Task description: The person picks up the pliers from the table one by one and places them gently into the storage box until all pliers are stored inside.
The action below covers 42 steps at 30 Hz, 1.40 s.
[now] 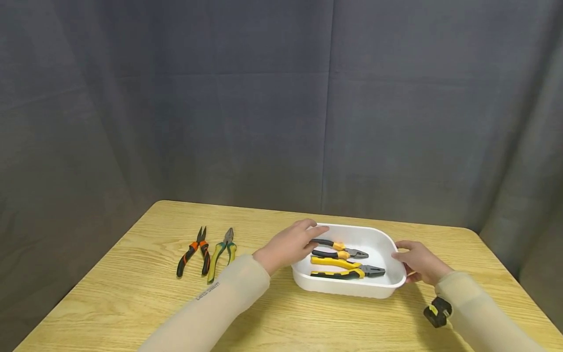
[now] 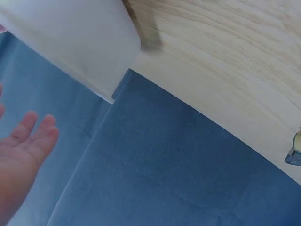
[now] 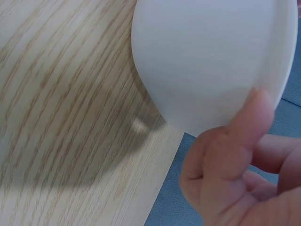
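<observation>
A white plastic tray (image 1: 347, 289) stands on the right half of the table. Inside it lie combination pliers with orange-and-black handles (image 1: 340, 254) and, nearer me, combination pliers with yellow-and-black handles (image 1: 347, 269). My left hand (image 1: 293, 243) is over the tray's left end, partly covering the handles; in the left wrist view its fingers (image 2: 40, 134) are spread and relaxed, apart from the tray wall (image 2: 80, 47). At the other end my right hand (image 1: 420, 261) grips the rim. The right wrist view shows its curled fingers (image 3: 256, 113) against the tray's outer wall (image 3: 207, 61).
To the left on the wooden table (image 1: 132, 303) lie long-nose pliers (image 1: 193, 256) with orange-and-black handles. Beside them are combination pliers (image 1: 219, 259) with green-and-yellow handles. A dark curtain (image 1: 246, 122) hangs behind the table's far edge.
</observation>
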{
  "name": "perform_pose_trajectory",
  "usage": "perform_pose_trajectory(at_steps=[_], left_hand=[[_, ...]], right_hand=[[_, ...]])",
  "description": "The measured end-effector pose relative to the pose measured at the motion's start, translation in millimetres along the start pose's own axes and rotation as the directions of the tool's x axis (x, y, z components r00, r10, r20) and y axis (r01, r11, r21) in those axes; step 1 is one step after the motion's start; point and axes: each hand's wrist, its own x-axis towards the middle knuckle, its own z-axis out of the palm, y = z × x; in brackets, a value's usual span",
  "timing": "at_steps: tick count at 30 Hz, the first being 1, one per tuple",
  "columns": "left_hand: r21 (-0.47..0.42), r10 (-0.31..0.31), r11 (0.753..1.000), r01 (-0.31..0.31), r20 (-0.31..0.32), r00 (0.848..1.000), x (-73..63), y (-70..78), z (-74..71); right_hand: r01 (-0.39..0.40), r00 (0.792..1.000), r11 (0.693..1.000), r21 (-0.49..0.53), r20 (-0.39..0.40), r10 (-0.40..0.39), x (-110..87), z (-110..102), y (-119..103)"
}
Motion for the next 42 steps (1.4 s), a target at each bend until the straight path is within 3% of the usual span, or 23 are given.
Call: perform_pose_trajectory(at_steps=[18,27,42], left_hand=[[-0.029,-0.135,0.991,0.134,-0.055,0.989,-37.0,-12.0,-12.7],[-0.039,-0.157,0.987,0.153,-0.123,0.980,-57.3,-22.2,-13.6],[-0.024,-0.222,0.975,0.220,-0.123,0.967,-85.4,-36.1,-19.3]], right_hand=[[-0.002,1.000,1.000,-0.007,-0.005,0.002,-1.6,-2,0],[0.000,1.000,1.000,-0.002,-0.003,0.000,-3.2,0,-1],[-0.029,1.000,0.999,0.018,-0.002,0.029,0.4,-2,1]])
